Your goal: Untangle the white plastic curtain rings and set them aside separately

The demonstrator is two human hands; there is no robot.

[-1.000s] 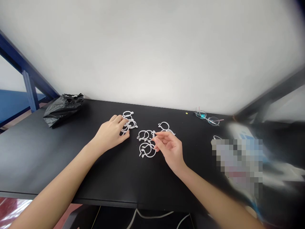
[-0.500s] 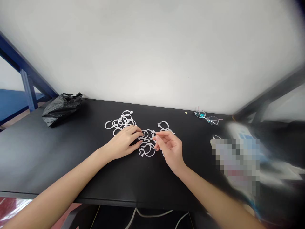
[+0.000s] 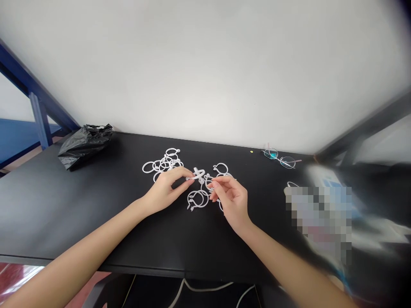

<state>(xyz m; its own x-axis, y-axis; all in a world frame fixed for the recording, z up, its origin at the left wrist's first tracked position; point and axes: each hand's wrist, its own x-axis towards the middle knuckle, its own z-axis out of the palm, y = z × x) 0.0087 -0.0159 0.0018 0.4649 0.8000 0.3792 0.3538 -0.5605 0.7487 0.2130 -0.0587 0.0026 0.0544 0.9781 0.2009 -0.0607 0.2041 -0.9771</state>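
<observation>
Head view: a smooth black surface (image 3: 144, 239) meets a plain pale wall (image 3: 205, 77). A crinkled, glossy plastic bag (image 3: 85, 145) slumps at far left; thin-rimmed round glasses (image 3: 278, 159) lie at far right. Of the hands, the left hand (image 3: 170, 187) pinches a slim white ring (image 3: 201, 175), seen nearly edge-on above the surface's middle. The right hand (image 3: 229, 196) has its fingertips drawn together beside other white rings (image 3: 203, 199); whether it grips one, I cannot tell. These are thin hoops with small end loops, some overlapping.
</observation>
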